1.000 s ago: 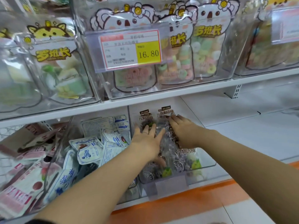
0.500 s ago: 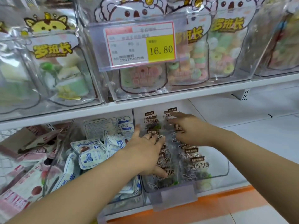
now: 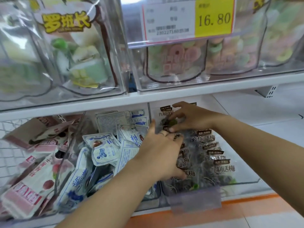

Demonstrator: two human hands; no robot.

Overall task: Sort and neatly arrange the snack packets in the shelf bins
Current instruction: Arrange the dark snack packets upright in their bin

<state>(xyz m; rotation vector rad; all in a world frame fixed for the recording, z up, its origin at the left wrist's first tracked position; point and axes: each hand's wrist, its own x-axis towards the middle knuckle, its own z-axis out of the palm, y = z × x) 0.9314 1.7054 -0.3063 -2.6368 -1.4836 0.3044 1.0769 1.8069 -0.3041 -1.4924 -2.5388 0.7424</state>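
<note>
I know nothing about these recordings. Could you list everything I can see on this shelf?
price tag: one, white and yellow, reads 16.80, on the upper middle bin.
sweet bags: several, clear with pastel sweets, in the upper bins.
shelf board: one, white, between the two rows.
pink packets: many, pink and white, jumbled in the lower left bin.
blue packets: many, blue and white, jumbled in the lower middle bin.
dark packets: many, clear with dark contents, overlapping in the lower right bin.
left hand: one, lying flat on the dark packets, ring on one finger.
right hand: one, fingers curled on a dark packet at the back of that bin.
</note>
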